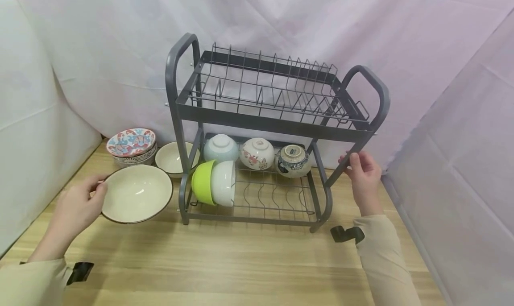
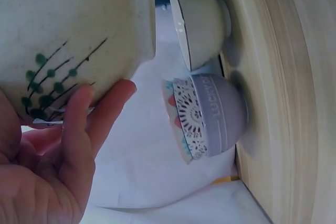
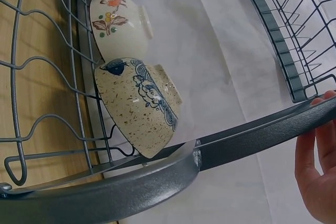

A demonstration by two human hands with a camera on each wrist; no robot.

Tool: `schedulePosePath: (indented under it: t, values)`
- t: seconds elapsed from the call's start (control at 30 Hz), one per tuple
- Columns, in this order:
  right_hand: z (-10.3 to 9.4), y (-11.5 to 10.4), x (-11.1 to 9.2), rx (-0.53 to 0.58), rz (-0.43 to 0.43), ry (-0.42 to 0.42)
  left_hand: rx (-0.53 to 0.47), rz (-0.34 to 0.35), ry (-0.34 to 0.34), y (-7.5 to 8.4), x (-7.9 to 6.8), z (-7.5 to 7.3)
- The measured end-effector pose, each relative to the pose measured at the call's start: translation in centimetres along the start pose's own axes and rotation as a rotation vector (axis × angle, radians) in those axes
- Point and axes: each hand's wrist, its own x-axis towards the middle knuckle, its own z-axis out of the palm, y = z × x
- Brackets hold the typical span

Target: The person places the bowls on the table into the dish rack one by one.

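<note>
- A beige fabric sleeve (image 1: 387,257) reaches in front of the dark rack (image 1: 277,125), all smooth tubes and thin wire.
- Left of the rack, the left hand (image 1: 80,203) grips the rim of a wide, glossy cream bowl (image 1: 137,193), which extends from its fingertips towards the rack.
- The right hand (image 1: 366,175) pinches the rack's right post.

The wide, round cream ceramic bowl (image 1: 137,194) is dark-edged with green-dotted sprigs; the two-tier dark grey metal rack (image 1: 273,123) matches throughout; a speckled beige ceramic bowl (image 3: 137,111) bears blue waves; a rounded white ceramic bowl (image 1: 258,154) shows reddish flowers.
</note>
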Motion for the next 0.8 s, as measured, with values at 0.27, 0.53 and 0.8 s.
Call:
schedulePosePath:
  t: [0.27, 0.53, 0.8]
  values:
    - [0.1, 0.1, 0.0, 0.004, 0.003, 0.004, -0.069, 0.024, -0.086, 1.6, -1.8, 0.2]
    - [0.1, 0.1, 0.0, 0.031, 0.007, 0.017, -0.129, 0.061, -0.174, 4.2, -3.5, 1.6]
    - [0.6, -0.8, -1.0, -0.196, 0.046, 0.095, -0.233, 0.091, -0.252, 6.7, -4.0, 3.4]
